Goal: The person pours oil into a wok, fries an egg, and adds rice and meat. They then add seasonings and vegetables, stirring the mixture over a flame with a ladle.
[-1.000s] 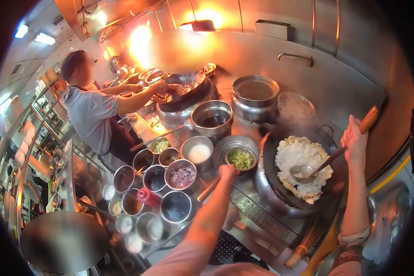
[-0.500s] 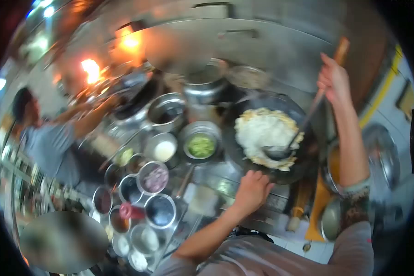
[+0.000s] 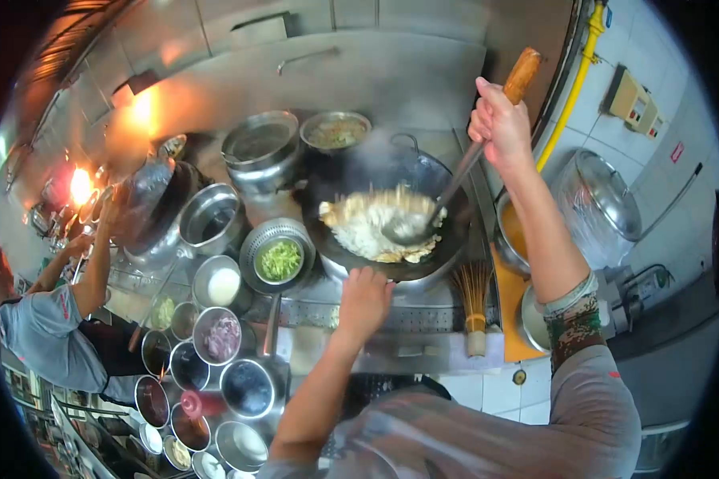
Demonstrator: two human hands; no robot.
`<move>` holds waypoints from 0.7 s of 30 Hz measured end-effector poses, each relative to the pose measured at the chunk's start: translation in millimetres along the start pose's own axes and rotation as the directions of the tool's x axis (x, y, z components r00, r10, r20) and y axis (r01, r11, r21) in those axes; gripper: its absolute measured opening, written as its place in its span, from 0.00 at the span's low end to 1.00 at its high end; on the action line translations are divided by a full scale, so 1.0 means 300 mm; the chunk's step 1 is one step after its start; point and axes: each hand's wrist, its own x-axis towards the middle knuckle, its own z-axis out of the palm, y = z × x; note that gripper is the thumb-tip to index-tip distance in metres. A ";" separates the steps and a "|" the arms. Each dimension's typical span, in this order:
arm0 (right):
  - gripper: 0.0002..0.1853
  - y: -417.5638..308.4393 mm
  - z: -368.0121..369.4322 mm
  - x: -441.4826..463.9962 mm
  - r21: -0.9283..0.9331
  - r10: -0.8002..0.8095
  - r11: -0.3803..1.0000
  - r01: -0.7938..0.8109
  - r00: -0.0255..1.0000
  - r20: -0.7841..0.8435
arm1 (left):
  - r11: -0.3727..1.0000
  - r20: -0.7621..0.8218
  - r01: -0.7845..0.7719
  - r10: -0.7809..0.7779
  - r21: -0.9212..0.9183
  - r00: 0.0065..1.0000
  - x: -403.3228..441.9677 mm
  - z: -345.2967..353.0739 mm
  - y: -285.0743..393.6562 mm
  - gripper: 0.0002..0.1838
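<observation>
My right hand point(image 3: 500, 124) is closed round the shaft of a ladle point(image 3: 460, 177), just below its wooden end. The ladle's bowl rests against white, rice-like food point(image 3: 367, 227) with yellow-brown pieces in a black wok point(image 3: 431, 172). Steam rises from the wok, and part of the food is blurred by motion. At the wok's near rim, my left hand point(image 3: 364, 305) is closed on the edge; whatever lies under its fingers is hidden.
Left of the wok, chopped greens point(image 3: 280, 260) sit in a strainer. Several metal pots with ingredients point(image 3: 218, 335) stand below it. A bamboo brush point(image 3: 474, 311) lies to the right. Farther left, a co-worker point(image 3: 56, 327) works near open flames point(image 3: 81, 187).
The view has swung, so the wok and my hands appear farther left. The food has gone from a flat mound to a blurred, bunched heap. Both hands keep their grips.
</observation>
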 end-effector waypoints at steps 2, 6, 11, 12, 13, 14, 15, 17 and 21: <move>0.21 -0.075 -0.002 0.023 0.009 -0.013 1.000 0.012 0.999 0.053 | 0.999 -0.034 -0.039 0.038 -0.003 0.999 0.070 0.075 -0.060 0.09; 0.19 -0.003 -0.028 0.047 0.071 -0.093 0.993 0.093 0.996 -0.016 | 0.999 -0.004 -0.018 0.018 0.030 1.000 0.101 0.141 -0.074 0.10; 0.16 0.296 -0.040 0.131 0.102 0.031 0.994 -0.043 0.993 0.115 | 0.996 -0.104 0.024 -0.033 -0.087 0.994 0.061 0.073 -0.040 0.12; 0.16 0.238 -0.030 0.175 0.096 0.056 0.993 -0.064 0.995 0.087 | 0.997 -0.087 0.024 -0.031 -0.078 0.996 0.047 0.046 -0.026 0.12; 0.15 0.172 -0.007 0.216 0.090 0.063 0.994 -0.070 0.996 0.070 | 0.999 -0.090 0.025 -0.029 -0.044 0.996 0.053 0.015 -0.024 0.14; 0.19 0.132 0.002 0.192 0.089 0.017 0.996 -0.018 1.000 0.009 | 0.999 -0.091 0.036 -0.038 -0.017 0.995 0.049 0.002 -0.026 0.16; 0.18 0.200 0.006 0.147 0.098 0.043 0.995 -0.037 0.997 -0.060 | 0.999 -0.157 -0.017 0.011 -0.037 0.987 0.070 0.010 -0.024 0.14; 0.16 0.363 -0.017 0.144 0.127 0.030 0.992 -0.010 0.988 -0.154 | 0.999 -0.051 0.002 -0.004 -0.036 0.999 0.091 0.109 -0.056 0.12; 0.15 0.206 -0.074 0.316 0.154 0.254 0.954 -0.255 0.967 0.028 | 0.992 -0.042 -0.032 0.027 -0.124 0.999 0.009 0.032 -0.008 0.11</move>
